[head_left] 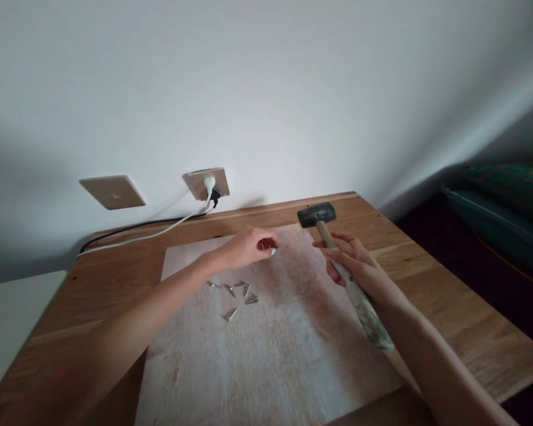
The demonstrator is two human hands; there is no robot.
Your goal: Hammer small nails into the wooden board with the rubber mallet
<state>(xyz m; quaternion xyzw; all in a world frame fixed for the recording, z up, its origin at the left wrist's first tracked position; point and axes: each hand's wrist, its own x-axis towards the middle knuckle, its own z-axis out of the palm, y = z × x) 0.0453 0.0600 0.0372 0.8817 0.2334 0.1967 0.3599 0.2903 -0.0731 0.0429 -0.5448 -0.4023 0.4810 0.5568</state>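
My right hand (353, 260) is wrapped round the pale, worn wooden handle of a rubber mallet (368, 316). Its dark head points away from me, raised over the right edge of a light wood board (266, 367). Above the far part of this board, my left hand (251, 245) has thumb and fingers curled together in a pinch. A small pale spot shows at the fingertips, but I cannot make out what is held there. Several small silver screws or nails (231, 315) lie loose on the board, just nearer to me than my left hand.
The board rests on a brown wooden tabletop (426, 278) against a white wall. A wall socket (205, 183) holds a white plug and a black one, with a white cable (160, 235) trailing left. At far right are dark green cushions (506, 219); a white surface (18, 319) stands at left.
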